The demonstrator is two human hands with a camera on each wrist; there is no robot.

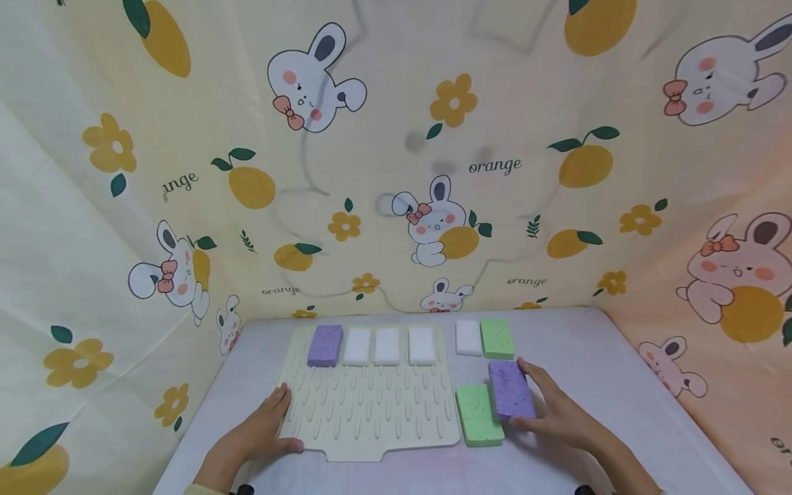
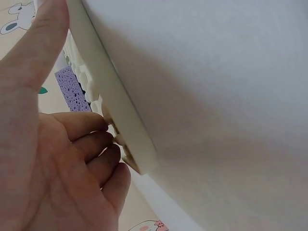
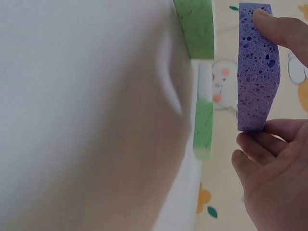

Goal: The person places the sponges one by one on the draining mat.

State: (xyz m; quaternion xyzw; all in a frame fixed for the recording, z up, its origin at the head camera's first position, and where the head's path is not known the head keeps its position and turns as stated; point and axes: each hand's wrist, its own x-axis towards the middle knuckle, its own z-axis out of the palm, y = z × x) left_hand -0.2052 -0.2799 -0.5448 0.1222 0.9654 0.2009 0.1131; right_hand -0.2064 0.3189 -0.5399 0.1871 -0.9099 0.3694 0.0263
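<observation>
My right hand [image 1: 559,416] grips a purple sponge [image 1: 511,390] by its ends, thumb at one end and fingers at the other. In the right wrist view that sponge [image 3: 258,67] is held up off the table. Close beside it lies a green sponge [image 1: 479,416]. My left hand [image 1: 260,430] rests at the left edge of a pale ridged drying mat [image 1: 371,430], its fingers touching the rim. Along the mat's far side sit another purple sponge [image 1: 325,345] and three white sponges, among them one at the right [image 1: 422,346].
Right of the mat, toward the back, a white sponge [image 1: 467,337] and a green sponge [image 1: 498,339] lie side by side on the white table [image 1: 569,344]. A patterned cloth [image 1: 371,151] with rabbits and oranges rises behind and at both sides.
</observation>
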